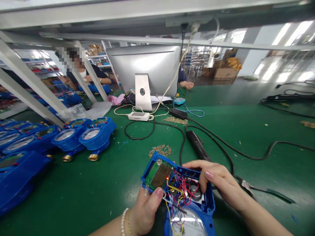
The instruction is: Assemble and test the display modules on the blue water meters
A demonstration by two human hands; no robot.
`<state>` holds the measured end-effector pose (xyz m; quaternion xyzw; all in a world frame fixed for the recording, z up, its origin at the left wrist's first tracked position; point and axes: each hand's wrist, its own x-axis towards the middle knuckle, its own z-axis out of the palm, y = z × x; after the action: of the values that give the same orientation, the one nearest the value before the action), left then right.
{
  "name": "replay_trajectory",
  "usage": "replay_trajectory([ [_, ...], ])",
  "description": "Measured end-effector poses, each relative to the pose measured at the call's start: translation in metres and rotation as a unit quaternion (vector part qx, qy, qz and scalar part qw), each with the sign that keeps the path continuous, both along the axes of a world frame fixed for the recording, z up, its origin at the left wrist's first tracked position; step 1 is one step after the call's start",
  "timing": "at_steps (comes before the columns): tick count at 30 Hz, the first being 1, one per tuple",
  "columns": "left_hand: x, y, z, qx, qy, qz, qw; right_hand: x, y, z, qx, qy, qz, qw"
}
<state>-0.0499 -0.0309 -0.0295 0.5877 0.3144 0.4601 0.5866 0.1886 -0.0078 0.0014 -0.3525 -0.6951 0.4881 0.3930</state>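
My left hand (147, 206) is closed on a blue-framed display module (158, 175), its thumb on the lower edge. The module has a green circuit board, a dark LCD and a small lit red light. Red, yellow and dark wires (183, 188) run from it into the open box of a blue water meter (210, 200), whose round dial (189, 223) lies at the bottom of the view. My right hand (219, 180) grips the box's upper right edge, with fingertips bent inside near a black coil of wire. What lies under the fingers is partly hidden.
More blue water meters (95, 134) stand at left. Loose screws (161, 150) lie in piles. A black electric screwdriver (197, 144), pliers (246, 186) and cables lie at right. Behind are a monitor (147, 65), a white power adapter (139, 116), a frame post (91, 72) and co-workers.
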Motion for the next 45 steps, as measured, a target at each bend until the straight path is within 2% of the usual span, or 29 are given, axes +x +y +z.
replay_trajectory([
  [4, -0.002, 0.0, -0.001, 0.011, 0.01, -0.028, 1.0, -0.002, -0.004, -0.004, 0.021, 0.01, -0.047, 0.999],
  [7, -0.001, 0.001, 0.005, 0.015, 0.013, -0.073, 0.997, -0.005, -0.011, -0.006, 0.086, 0.02, -0.091, 0.992],
  [10, 0.002, 0.003, 0.012, 0.0, 0.007, -0.091, 0.996, -0.009, -0.019, -0.002, 0.167, -0.005, -0.052, 0.985],
  [12, 0.003, 0.003, 0.015, -0.016, 0.009, -0.088, 0.996, -0.011, -0.022, 0.002, 0.192, -0.021, -0.018, 0.981],
  [17, 0.003, 0.003, 0.011, -0.026, 0.016, -0.069, 0.997, -0.015, -0.022, 0.005, 0.18, 0.019, -0.058, 0.982],
  [21, 0.002, 0.003, 0.007, -0.018, 0.019, -0.059, 0.998, -0.018, -0.021, 0.006, 0.197, 0.02, -0.023, 0.98],
  [26, 0.003, 0.003, 0.011, -0.023, 0.016, -0.071, 0.997, -0.019, -0.022, 0.009, 0.176, 0.048, -0.042, 0.982],
  [29, 0.003, 0.003, 0.013, -0.039, 0.007, -0.081, 0.996, -0.021, -0.022, 0.01, 0.212, 0.032, -0.039, 0.976],
  [34, -0.005, 0.005, 0.008, -0.09, -0.01, -0.047, 0.995, -0.024, -0.023, 0.012, 0.285, 0.024, -0.056, 0.957],
  [40, -0.007, 0.008, 0.015, -0.081, -0.018, -0.104, 0.991, -0.027, -0.028, 0.016, 0.403, 0.003, -0.066, 0.913],
  [45, -0.007, 0.009, 0.014, -0.064, 0.011, -0.094, 0.993, -0.029, -0.028, 0.016, 0.383, 0.004, -0.069, 0.921],
])
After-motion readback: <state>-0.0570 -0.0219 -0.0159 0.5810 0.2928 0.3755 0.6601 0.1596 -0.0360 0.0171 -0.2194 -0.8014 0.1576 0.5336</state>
